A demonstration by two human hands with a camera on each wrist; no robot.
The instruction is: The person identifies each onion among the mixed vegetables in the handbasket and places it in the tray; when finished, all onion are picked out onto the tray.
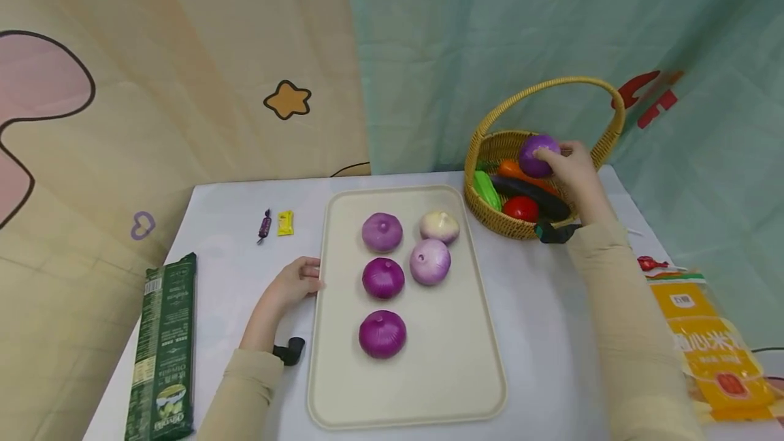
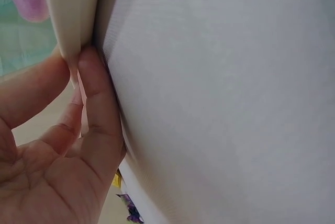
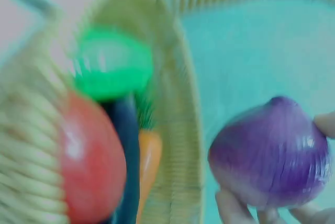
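White table in the head view carries a tray with five onions already on it, the left wrist view shows the left hand pinching the tray's edge, and the blurred right wrist view shows the right hand gripping a sixth purple onion above the basket, where other vegetables remain.

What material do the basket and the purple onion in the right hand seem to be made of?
Basket: woven wicker or rattan, matte tan, with visible coiled strands. Purple onion held by the right hand: probably plastic, since its glossy skin looks very even, but I cannot be sure.

Head view looks down over table; wrist views close-up, right blurred; tray edge shared.
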